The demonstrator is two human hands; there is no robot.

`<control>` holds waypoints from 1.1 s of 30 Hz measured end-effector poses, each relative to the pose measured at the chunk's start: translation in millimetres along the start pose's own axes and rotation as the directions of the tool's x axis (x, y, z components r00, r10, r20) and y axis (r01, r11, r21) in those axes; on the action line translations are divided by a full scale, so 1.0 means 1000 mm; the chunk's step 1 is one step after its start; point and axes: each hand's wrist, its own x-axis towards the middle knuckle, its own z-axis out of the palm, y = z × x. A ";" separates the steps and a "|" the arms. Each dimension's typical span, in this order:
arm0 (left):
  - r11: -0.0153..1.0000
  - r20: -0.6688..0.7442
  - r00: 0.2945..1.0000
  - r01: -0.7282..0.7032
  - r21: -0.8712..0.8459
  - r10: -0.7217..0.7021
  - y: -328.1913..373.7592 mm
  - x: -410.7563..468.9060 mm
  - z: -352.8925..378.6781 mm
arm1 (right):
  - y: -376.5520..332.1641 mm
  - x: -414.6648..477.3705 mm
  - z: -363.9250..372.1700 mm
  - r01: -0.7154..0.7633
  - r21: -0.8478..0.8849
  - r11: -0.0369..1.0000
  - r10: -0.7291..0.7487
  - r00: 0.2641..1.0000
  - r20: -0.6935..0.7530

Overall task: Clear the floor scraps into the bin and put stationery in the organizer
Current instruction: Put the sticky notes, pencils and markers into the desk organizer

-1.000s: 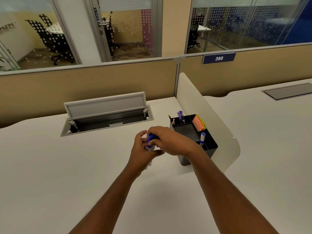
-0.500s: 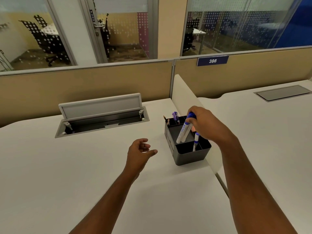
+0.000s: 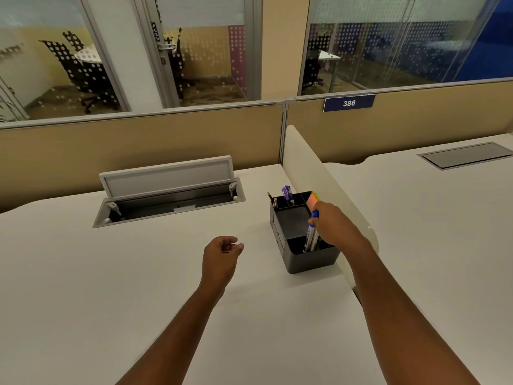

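Observation:
A black desk organizer [image 3: 311,259] stands on the white desk [image 3: 111,273], against a low cream divider. My right hand [image 3: 336,226] hovers over its near compartment, fingers closed on the top of a white marker with a blue cap [image 3: 312,232] that stands almost upright inside; a second marker stands right beside it. A purple-capped pen [image 3: 287,193] and pencils sit in a far compartment, orange sticky notes [image 3: 312,202] in another. My left hand [image 3: 222,257] rests loosely curled above the desk, left of the organizer, holding nothing.
An open cable tray [image 3: 169,201] with a raised lid is set into the desk at the back. The cream divider [image 3: 319,173] separates this desk from the one on the right. Tan partition panels run along the far edge.
My right hand took the blue-capped marker from both hands to the organizer and lowered it into the near compartment. My left hand let go and stayed back over the desk.

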 end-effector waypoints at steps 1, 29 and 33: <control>1.000 -0.014 1.000 0.009 -0.005 -0.009 -0.001 0.000 -0.001 | 0.001 0.002 0.003 -0.016 0.010 1.000 0.016 1.000 -0.008; 0.628 0.041 0.962 -0.209 0.749 0.272 -0.041 -0.013 -0.018 | 0.016 0.000 0.037 0.038 -0.185 0.982 -0.052 0.996 -0.071; 0.590 0.048 0.967 -0.192 0.784 0.251 -0.047 -0.016 -0.023 | 0.011 -0.001 0.033 0.020 -0.116 0.993 -0.029 0.996 -0.080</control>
